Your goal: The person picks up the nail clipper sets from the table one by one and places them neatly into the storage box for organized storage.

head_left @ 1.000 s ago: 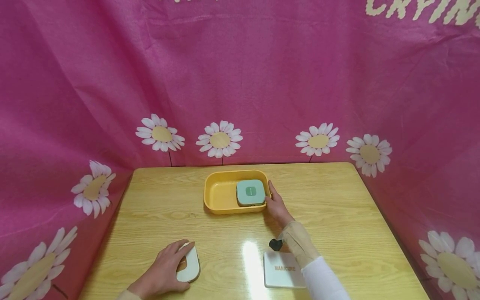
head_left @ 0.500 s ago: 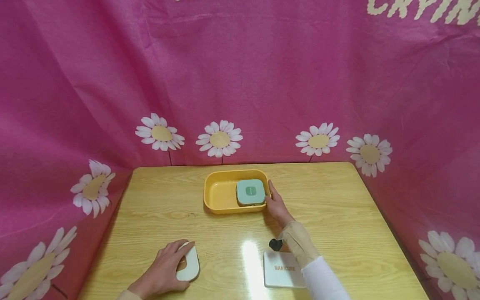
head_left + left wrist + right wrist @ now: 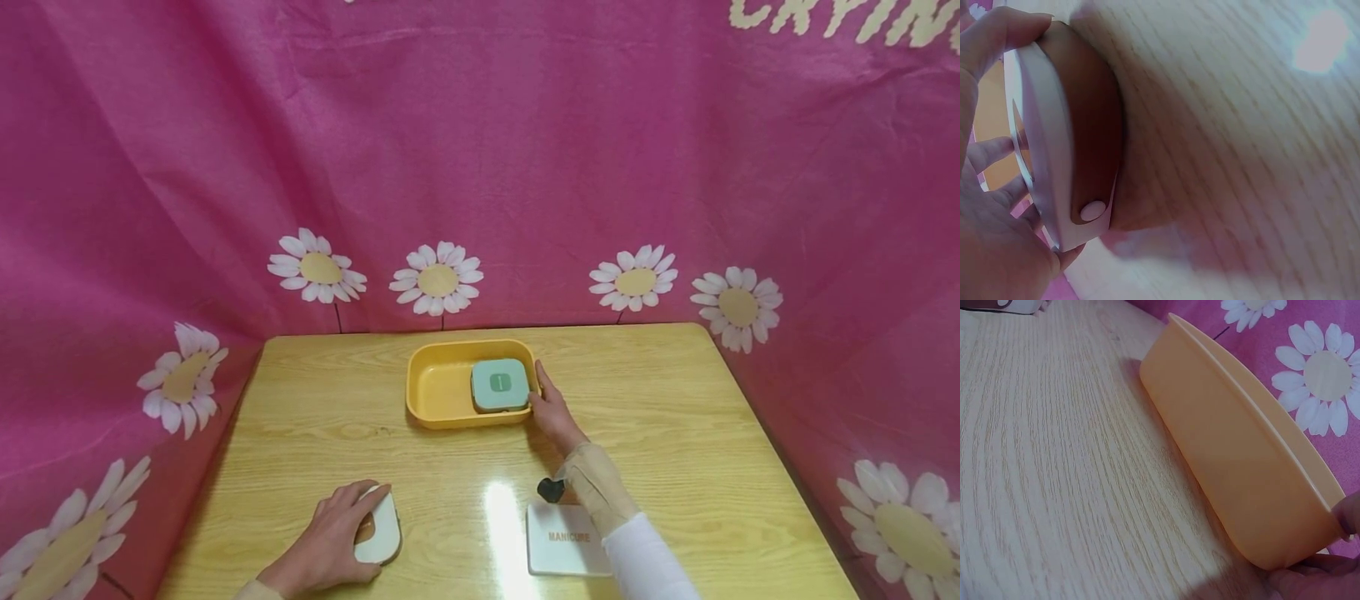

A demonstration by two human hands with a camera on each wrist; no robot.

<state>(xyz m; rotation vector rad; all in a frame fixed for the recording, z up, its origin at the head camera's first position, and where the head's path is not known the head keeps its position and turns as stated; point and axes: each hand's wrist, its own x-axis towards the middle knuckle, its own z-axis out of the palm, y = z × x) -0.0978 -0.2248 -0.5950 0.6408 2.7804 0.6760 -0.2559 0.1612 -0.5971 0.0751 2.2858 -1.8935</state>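
My left hand [image 3: 330,540] lies at the table's near left, fingers curled round a white rounded case [image 3: 378,529]. The left wrist view shows that case [image 3: 1054,150] tipped on edge, its brown underside turned to the table, with my fingers [image 3: 997,44] round its rim. My right hand [image 3: 551,410] reaches to the right end of a yellow tray [image 3: 438,392] and pinches its end wall, index finger lying along it. A pale green square box [image 3: 500,385] sits inside the tray's right half. In the right wrist view my fingertips [image 3: 1313,575] meet the tray [image 3: 1241,462] at its near corner.
A white flat box marked MANICURE [image 3: 564,540] lies under my right forearm near the front edge. The wooden table [image 3: 675,417] is ringed by a pink cloth with daisies [image 3: 438,279] at the back and both sides.
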